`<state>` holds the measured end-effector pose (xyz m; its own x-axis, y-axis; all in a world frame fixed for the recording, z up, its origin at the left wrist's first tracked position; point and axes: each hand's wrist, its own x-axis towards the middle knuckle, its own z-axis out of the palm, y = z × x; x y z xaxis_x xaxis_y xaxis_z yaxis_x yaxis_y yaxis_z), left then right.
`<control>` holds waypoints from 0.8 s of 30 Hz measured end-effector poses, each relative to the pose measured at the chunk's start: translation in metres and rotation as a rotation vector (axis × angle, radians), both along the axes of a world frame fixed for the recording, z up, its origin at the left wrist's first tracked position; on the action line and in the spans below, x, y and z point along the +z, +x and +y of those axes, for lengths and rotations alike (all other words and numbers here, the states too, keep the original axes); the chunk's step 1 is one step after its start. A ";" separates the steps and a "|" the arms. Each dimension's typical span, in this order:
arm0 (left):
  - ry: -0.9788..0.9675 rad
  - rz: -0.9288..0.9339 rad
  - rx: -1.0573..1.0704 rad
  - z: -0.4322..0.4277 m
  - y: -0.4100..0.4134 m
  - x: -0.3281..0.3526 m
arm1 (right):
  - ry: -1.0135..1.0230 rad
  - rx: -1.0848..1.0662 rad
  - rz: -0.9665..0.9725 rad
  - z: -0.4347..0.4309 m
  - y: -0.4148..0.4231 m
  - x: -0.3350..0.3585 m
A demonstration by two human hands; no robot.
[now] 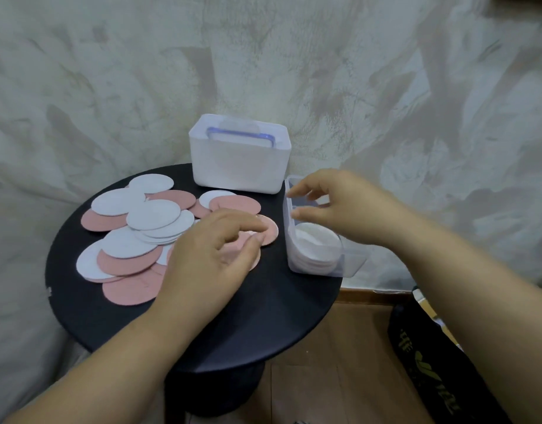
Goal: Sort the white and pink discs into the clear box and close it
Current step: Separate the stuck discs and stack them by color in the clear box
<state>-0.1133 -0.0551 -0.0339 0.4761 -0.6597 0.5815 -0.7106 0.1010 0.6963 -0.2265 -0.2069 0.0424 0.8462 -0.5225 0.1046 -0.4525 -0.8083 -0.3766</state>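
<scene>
Your clear box (354, 266) at the worktop's (263, 304) right edge holds only a short white stack (317, 240). Most scattered discs (147, 234) remain, lid unfitted. Your left hand (208, 255) fingers (257, 228) pinch a pink disc (233, 254). Your right hand (340, 206) is curled over the box; I cannot tell its grip.

Table (263, 307): 1, round, black.
Boxes: 2. One clear box (350, 264) at right, one white tub (236, 166) at far side.
Loose white discs (153, 214): at least 8 showing at left; overlaps hide the exact count.
Loose pink discs (129, 289): at least 7, same caveat.
Stack (317, 243) of white discs in clear box: 1, count unreadable.
Hands: 2, left hand (208, 255) and right hand (340, 206).
</scene>
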 end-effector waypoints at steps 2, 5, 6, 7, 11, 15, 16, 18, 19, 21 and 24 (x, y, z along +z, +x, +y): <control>0.079 -0.060 0.132 0.021 0.018 0.000 | 0.025 0.076 -0.129 0.022 0.006 -0.005; 0.275 -0.167 0.346 0.055 0.044 -0.011 | 0.028 0.224 -0.140 0.056 0.020 -0.025; 0.348 -0.214 0.395 0.065 0.050 -0.016 | 0.017 0.263 -0.108 0.067 0.025 -0.034; 0.415 -0.236 0.414 0.074 0.052 -0.022 | 0.004 0.291 -0.076 0.076 0.030 -0.043; 0.580 -0.198 0.354 0.094 0.049 -0.035 | -0.073 0.308 0.030 0.097 0.042 -0.074; 0.520 -0.335 0.255 0.102 0.040 -0.039 | -0.139 0.291 0.007 0.096 0.028 -0.088; 0.489 -0.365 0.235 0.104 0.038 -0.039 | -0.141 0.283 -0.018 0.094 0.023 -0.090; 0.405 -0.377 0.182 0.108 0.033 -0.037 | -0.140 0.258 -0.061 0.092 0.010 -0.094; 0.358 -0.357 0.173 0.108 0.033 -0.035 | -0.133 0.242 -0.078 0.092 0.004 -0.096; 0.294 -0.324 0.204 0.105 0.037 -0.032 | -0.123 0.219 -0.106 0.095 -0.004 -0.099; 0.412 -0.304 0.264 0.097 0.042 -0.024 | -0.111 0.198 -0.133 0.106 -0.009 -0.105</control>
